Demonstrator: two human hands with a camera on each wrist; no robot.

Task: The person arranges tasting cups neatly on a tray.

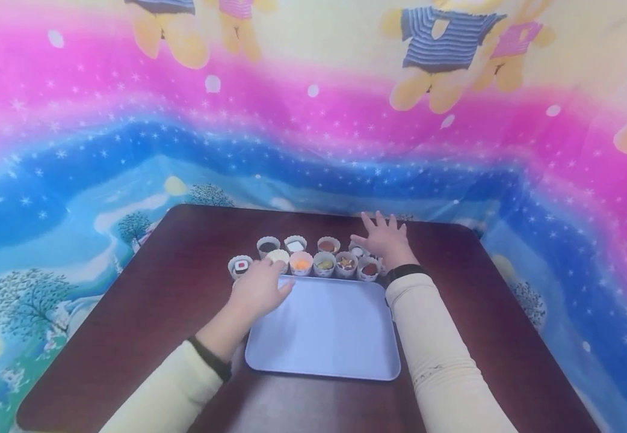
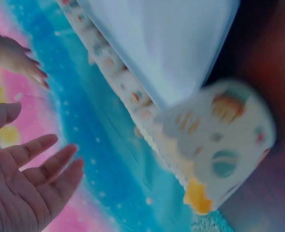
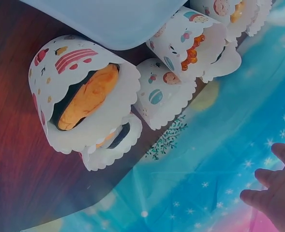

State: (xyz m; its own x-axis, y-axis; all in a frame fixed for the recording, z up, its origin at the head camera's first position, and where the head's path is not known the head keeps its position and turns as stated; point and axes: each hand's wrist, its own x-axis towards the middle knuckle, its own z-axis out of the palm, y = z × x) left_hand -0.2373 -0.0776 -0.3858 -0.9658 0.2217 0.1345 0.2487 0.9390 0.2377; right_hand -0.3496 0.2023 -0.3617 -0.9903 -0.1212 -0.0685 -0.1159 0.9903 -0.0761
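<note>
A light blue tray [image 1: 324, 328] lies on a dark brown table [image 1: 172, 288]. Behind its far edge stand several small scalloped paper cups [image 1: 301, 263] in two rows, each with a bit of food inside. My left hand [image 1: 262, 288] hovers over the tray's far left corner, just short of a cup with white filling [image 1: 278, 257]. In the left wrist view its palm [image 2: 26, 179] is open with straight fingers, holding nothing. My right hand [image 1: 384, 240] is spread flat above the right end of the rows, over the cup nearest it [image 1: 369, 269]. Its fingertips [image 3: 273, 193] show empty.
A bright printed cloth [image 1: 313, 138] in pink, blue and yellow hangs behind and around the table. The right wrist view shows a cup with orange filling [image 3: 84, 96] beside the tray's corner [image 3: 108, 19]. Bare table lies on both sides of the tray.
</note>
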